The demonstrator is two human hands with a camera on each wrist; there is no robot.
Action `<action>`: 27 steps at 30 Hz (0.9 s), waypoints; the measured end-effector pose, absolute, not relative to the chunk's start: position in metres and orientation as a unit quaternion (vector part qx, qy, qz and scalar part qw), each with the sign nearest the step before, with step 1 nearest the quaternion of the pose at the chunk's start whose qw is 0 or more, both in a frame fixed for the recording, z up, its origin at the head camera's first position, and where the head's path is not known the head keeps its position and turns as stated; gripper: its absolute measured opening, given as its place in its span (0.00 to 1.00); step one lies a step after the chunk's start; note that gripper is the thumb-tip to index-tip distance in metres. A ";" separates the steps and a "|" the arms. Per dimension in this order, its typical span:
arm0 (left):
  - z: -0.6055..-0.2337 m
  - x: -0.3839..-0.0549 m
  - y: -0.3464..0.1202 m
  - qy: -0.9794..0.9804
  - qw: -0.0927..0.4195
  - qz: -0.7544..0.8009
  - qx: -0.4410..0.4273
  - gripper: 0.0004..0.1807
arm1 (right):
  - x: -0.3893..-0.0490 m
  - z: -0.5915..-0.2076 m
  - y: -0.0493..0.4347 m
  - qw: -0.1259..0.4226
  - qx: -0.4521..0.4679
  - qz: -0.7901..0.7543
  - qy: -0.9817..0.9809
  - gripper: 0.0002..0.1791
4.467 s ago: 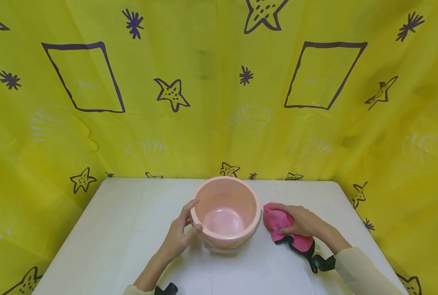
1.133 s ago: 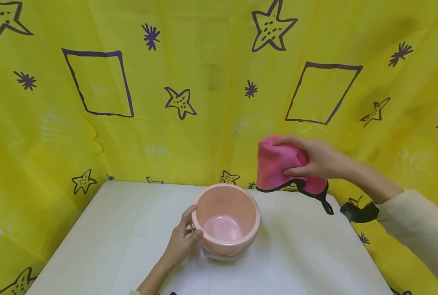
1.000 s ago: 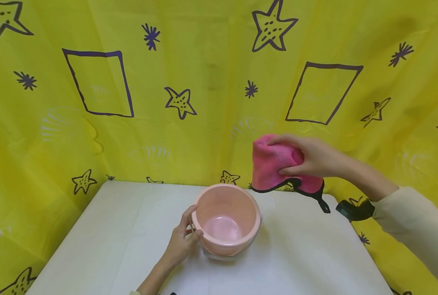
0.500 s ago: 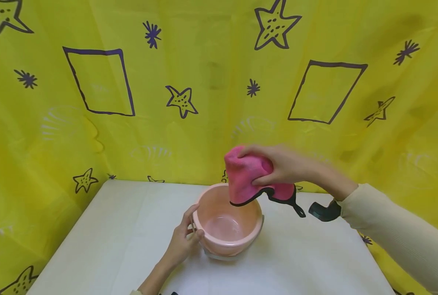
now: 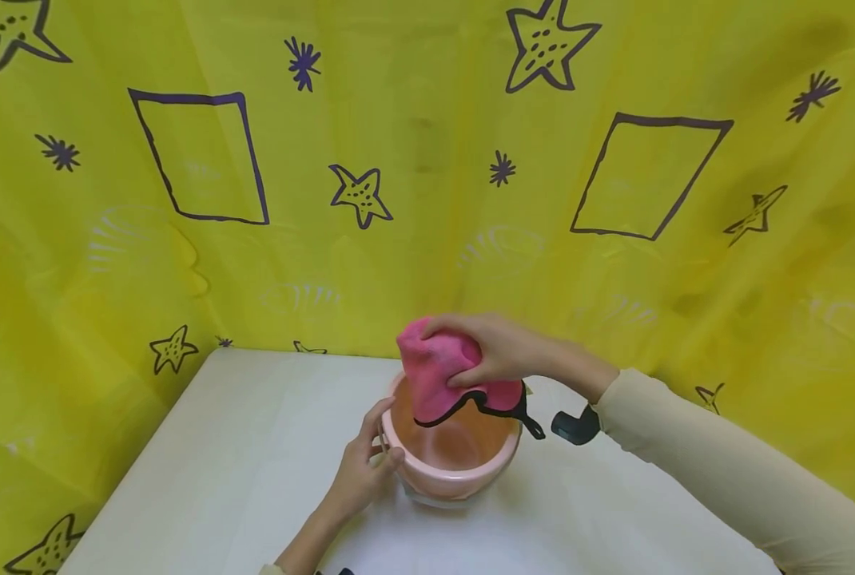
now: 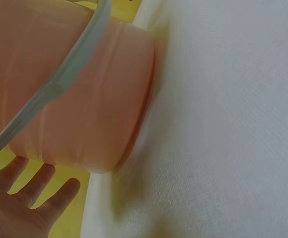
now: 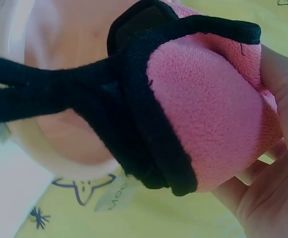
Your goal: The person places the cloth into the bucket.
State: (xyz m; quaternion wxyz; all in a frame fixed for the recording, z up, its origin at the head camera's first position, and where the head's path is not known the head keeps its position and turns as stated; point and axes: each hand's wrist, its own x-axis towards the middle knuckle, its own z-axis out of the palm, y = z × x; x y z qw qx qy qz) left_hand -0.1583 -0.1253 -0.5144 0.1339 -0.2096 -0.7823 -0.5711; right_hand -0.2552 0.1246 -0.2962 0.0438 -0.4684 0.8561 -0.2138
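A pink plastic bucket (image 5: 456, 477) stands on the white table (image 5: 276, 447). At its left rim my left hand (image 5: 359, 471) holds it, thumb and fingers spread along the side. In the left wrist view, fingertips touch the wall of the bucket (image 6: 84, 104), and a grey bail handle (image 6: 59, 82) hangs across it. My right hand (image 5: 503, 347) grips a bunched pink fleece towel (image 5: 435, 371) over the bucket's mouth, hiding the far rim. Black edging and a hanging loop (image 5: 531, 423) show on the towel. The bucket's inside is partly covered by it.
A yellow curtain (image 5: 427, 200) with drawn starfish surrounds the table on the back and sides. Black wrist-worn devices, such as the one on the right wrist (image 5: 576, 425), stick out below the sleeves (image 5: 701, 455).
My right hand picked the towel up off the table right of the bucket, raised it, then carried it left and down over the bucket's mouth. My left hand stays on the bucket.
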 end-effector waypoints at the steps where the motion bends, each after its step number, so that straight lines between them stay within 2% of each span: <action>1: -0.514 -0.158 -0.125 -0.783 0.133 -0.570 -0.209 0.39 | -0.256 -0.299 0.122 0.046 -0.469 -0.217 0.855 0.40; 10: -0.513 -0.158 -0.123 -0.791 0.123 -0.567 -0.195 0.39 | -0.262 -0.316 0.099 0.038 -0.470 -0.231 0.851 0.39; 15: -0.513 -0.157 -0.122 -0.793 0.119 -0.565 -0.195 0.38 | -0.263 -0.326 0.095 0.035 -0.476 -0.244 0.844 0.35; 27: -0.514 -0.159 -0.124 -0.792 0.138 -0.556 -0.212 0.38 | -0.259 -0.342 0.113 0.114 -0.442 -0.197 0.868 0.32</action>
